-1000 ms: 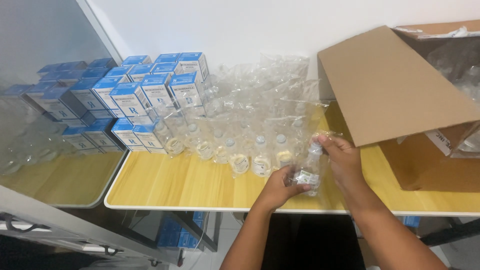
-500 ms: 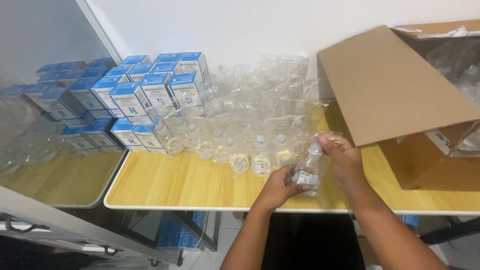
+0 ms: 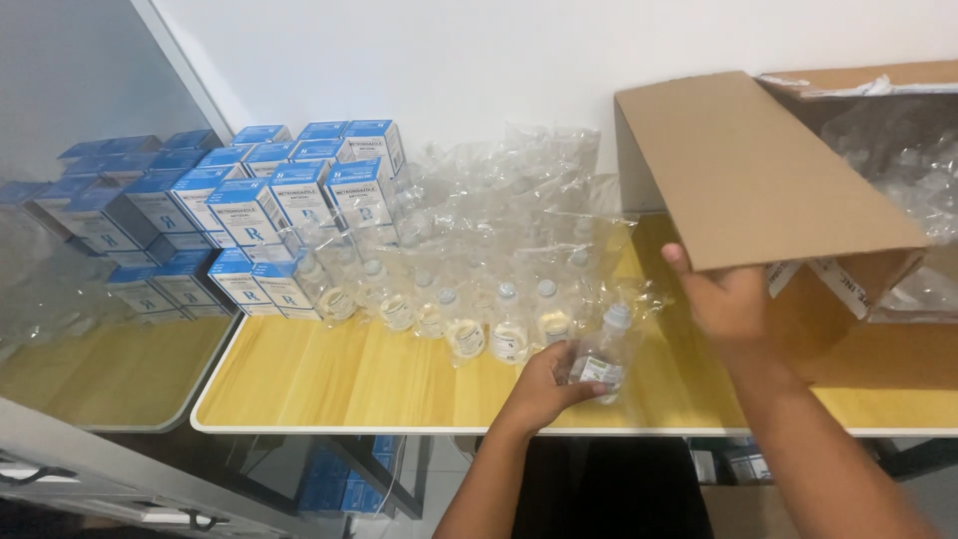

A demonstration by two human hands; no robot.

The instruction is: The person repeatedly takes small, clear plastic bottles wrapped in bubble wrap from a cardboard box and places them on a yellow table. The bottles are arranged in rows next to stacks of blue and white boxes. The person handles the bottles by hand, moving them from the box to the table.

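A: What changed in the last second?

B: Both hands were on the small clear bottle (image 3: 605,351); now only the left hand (image 3: 547,384) grips it, fingers closed round its lower half. It stands near the front edge of the yellow surface (image 3: 329,384), at the right end of the row of bagged bottles (image 3: 469,319).

A: And the right hand (image 3: 733,299)?

B: It has let go and lifted away, fingers spread, empty, by the flap of the cardboard box (image 3: 758,170).

A: Meaning?

B: I'd judge the bottle is being set in line, its handling nearly finished. Blue cartons (image 3: 249,210) sit stacked at the left.
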